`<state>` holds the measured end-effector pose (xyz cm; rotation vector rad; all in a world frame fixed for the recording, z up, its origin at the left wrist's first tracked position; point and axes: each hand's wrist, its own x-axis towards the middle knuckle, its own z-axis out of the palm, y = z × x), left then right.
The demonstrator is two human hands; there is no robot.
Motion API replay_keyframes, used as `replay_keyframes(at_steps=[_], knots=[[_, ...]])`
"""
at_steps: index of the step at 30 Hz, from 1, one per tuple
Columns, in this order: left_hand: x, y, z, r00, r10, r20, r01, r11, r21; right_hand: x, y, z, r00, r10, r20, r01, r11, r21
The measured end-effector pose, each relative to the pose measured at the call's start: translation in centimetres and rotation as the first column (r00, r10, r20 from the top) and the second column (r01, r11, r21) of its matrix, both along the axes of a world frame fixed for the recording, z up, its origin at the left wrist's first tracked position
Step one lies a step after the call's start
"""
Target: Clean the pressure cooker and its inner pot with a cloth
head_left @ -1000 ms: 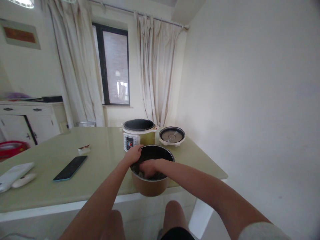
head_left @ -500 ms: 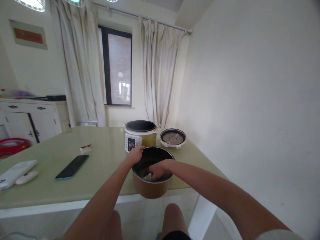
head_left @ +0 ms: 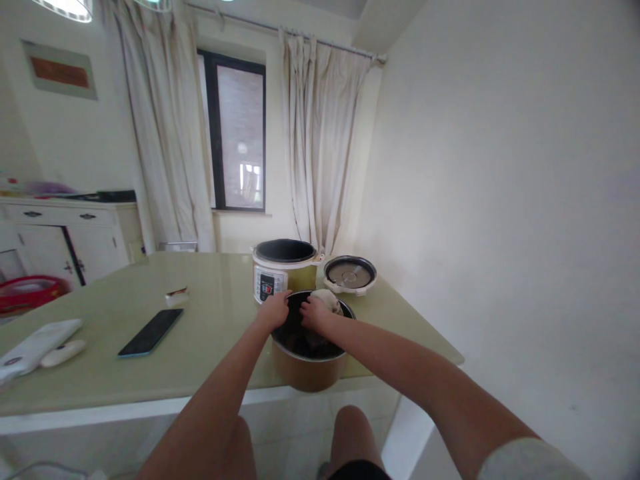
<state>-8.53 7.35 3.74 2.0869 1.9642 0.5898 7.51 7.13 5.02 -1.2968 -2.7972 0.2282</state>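
A brown inner pot (head_left: 310, 375) with a dark inside stands at the table's front edge, its base partly over the edge. My left hand (head_left: 275, 311) grips the pot's left rim, thumb and fingers closed over it. Inside the pot's mouth, my right hand (head_left: 314, 314) is closed on a pale, crumpled cloth (head_left: 327, 300) pressed against the far inner wall. Right behind the pot is the white-rimmed electric cooker (head_left: 270, 285), its top uncovered. The round lid (head_left: 351, 274) lies with its inner side up to the cooker's right.
On the green table (head_left: 215, 347) lie a dark phone (head_left: 151, 332), a small white item (head_left: 176, 297), a white device (head_left: 37, 348) and a rounded white object (head_left: 63, 353). A wall (head_left: 500, 200) borders the right side.
My right hand has moved the cloth from the near inner side of the pot up to the far inner wall. My left hand still holds the rim.
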Motion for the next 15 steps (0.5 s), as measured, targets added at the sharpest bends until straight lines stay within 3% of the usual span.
replay_keyframes(at_steps=[5, 8, 11, 15], knots=[[0.1, -0.2, 0.1, 1.0, 0.025, -0.002, -0.025, 1.0, -0.004, -1.0, 1.1, 1.2, 0.904, 0.396, 0.159, -0.391, 0.918, -0.068], [0.2, -0.3, 0.2, 1.0, 0.013, 0.012, -0.013, 1.0, 0.0, 0.1, 1.5, 1.5, 0.845, 0.488, 0.218, -0.49, 0.871, -0.048], [0.4, -0.2, 0.1, 0.999, 0.012, 0.038, -0.012, 1.0, 0.007, 1.6, 1.6, 1.1, 0.881, 0.38, 0.283, -0.408, 0.912, 0.045], [0.4, -0.1, -0.1, 0.997, 0.029, 0.071, -0.03, 1.0, 0.006, 2.8, 1.1, 0.0, 0.933, 0.086, 0.35, -0.118, 0.99, 0.071]])
